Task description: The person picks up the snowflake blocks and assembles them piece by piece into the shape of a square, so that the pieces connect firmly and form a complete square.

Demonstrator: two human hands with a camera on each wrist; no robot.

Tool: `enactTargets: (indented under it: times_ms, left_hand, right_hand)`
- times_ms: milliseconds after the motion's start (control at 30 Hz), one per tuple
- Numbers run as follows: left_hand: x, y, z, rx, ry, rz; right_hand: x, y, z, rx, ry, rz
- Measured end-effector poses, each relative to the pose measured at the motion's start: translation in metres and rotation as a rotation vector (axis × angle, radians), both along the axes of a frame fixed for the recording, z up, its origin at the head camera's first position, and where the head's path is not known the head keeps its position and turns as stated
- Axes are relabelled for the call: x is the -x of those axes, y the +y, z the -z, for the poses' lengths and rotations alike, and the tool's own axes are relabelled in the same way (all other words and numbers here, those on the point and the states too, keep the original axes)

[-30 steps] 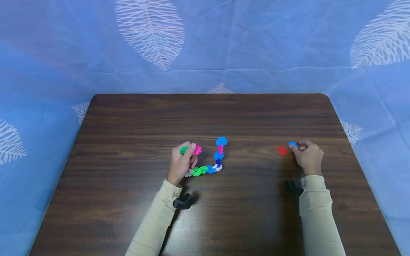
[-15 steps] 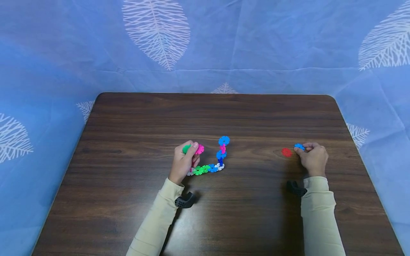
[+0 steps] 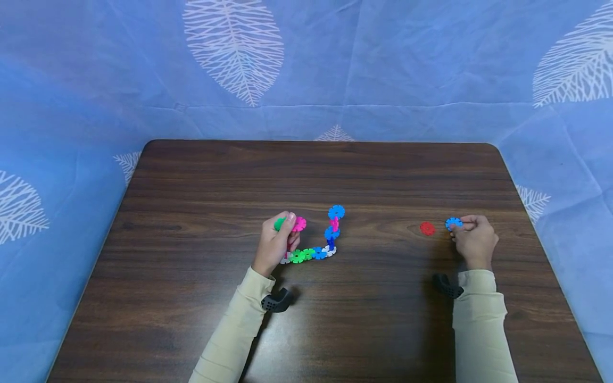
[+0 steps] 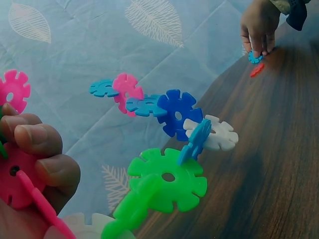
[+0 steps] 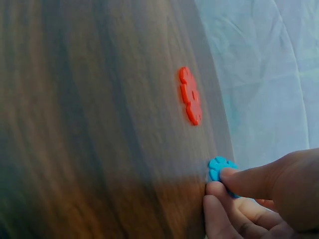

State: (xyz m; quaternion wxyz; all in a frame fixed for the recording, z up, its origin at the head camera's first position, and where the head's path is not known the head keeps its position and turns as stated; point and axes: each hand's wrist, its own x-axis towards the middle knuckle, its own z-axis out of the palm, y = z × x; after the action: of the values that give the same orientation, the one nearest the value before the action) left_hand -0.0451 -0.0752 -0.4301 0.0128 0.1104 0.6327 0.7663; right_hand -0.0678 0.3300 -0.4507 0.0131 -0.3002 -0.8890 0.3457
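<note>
My left hand [image 3: 274, 246] grips one end of a chain of plastic snowflake discs, with green and pink discs [image 3: 300, 224] showing around the thumb. From there the chain runs through a white disc, green discs [image 4: 169, 181], a light blue one and another white one [image 4: 219, 134]. Past a dark blue disc [image 4: 178, 114], it ends in light blue and pink discs. To the right, my right hand [image 3: 476, 242] pinches a single light blue snowflake disc [image 5: 219, 167] between thumb and fingers, close over the table. A sliver of orange shows among its fingers. Left of it lies a flat red snowflake disc [image 3: 427, 229].
The dark wood-grain table [image 3: 383, 319] has rounded far corners. Blue cloth [image 3: 407, 64] with white leaf prints hangs behind and at both sides. A black strap device [image 3: 278, 300] sits at the left wrist, and another [image 3: 447, 287] at the right.
My right hand has moved right and slightly nearer, carrying the light blue disc away from the red one and turning its face up more. My left hand stays put with the chain.
</note>
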Motion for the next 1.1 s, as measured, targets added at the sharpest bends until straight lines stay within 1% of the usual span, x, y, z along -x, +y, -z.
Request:
enactTargets:
  times_ms: [67,167,267,367,400,500,567,600,633,700,800,833,1000,1067,1100]
  left_hand:
    - [0.0,0.0,-0.001,-0.003,0.002,-0.002]
    - [0.0,0.001,-0.002,-0.005,0.003,0.0]
    - [0.001,0.002,-0.001,-0.004,0.002,0.002]
    - [0.001,0.003,0.0,-0.004,0.014,-0.001]
    - [0.001,0.003,0.0,-0.007,0.018,-0.003]
    - [0.001,0.003,0.001,-0.01,0.029,-0.007]
    - [0.002,0.003,0.002,-0.008,0.032,-0.006]
    - [0.002,0.004,0.002,-0.006,0.032,-0.006]
    - [0.002,0.004,0.002,-0.002,0.03,-0.008]
    - [0.002,0.004,0.003,0.002,0.026,-0.012]
    - [0.002,0.004,0.003,0.001,0.017,-0.017]
    - [0.002,0.004,0.003,0.002,0.017,-0.018]
    - [0.002,0.006,0.002,-0.009,0.019,-0.014]
    - [0.003,0.007,0.001,-0.017,0.017,-0.013]
    - [0.003,0.007,0.001,-0.02,0.017,-0.013]
  right_hand:
    - [0.0,0.0,0.0,-0.002,0.012,0.005]
    - [-0.003,-0.001,-0.001,0.008,0.067,0.025]
    - [-0.005,-0.004,-0.003,0.01,0.178,0.035]
    - [-0.006,-0.01,-0.007,0.025,0.32,0.007]
    - [-0.006,-0.013,-0.009,0.043,0.363,-0.007]
    - [-0.005,-0.022,-0.013,0.15,0.483,-0.049]
    - [-0.006,-0.029,-0.016,0.22,0.53,-0.074]
    - [-0.007,-0.033,-0.018,0.271,0.547,-0.083]
    - [-0.008,-0.038,-0.02,0.298,0.558,-0.098]
    - [-0.009,-0.048,-0.026,0.332,0.57,-0.144]
    - [-0.012,-0.064,-0.035,0.407,0.614,-0.222]
    - [-0.013,-0.069,-0.038,0.425,0.638,-0.261]
    - [-0.019,-0.095,-0.053,0.626,0.779,-0.445]
    - [-0.02,-0.105,-0.058,0.684,0.812,-0.509]
    - [-0.02,-0.11,-0.061,0.691,0.819,-0.541]
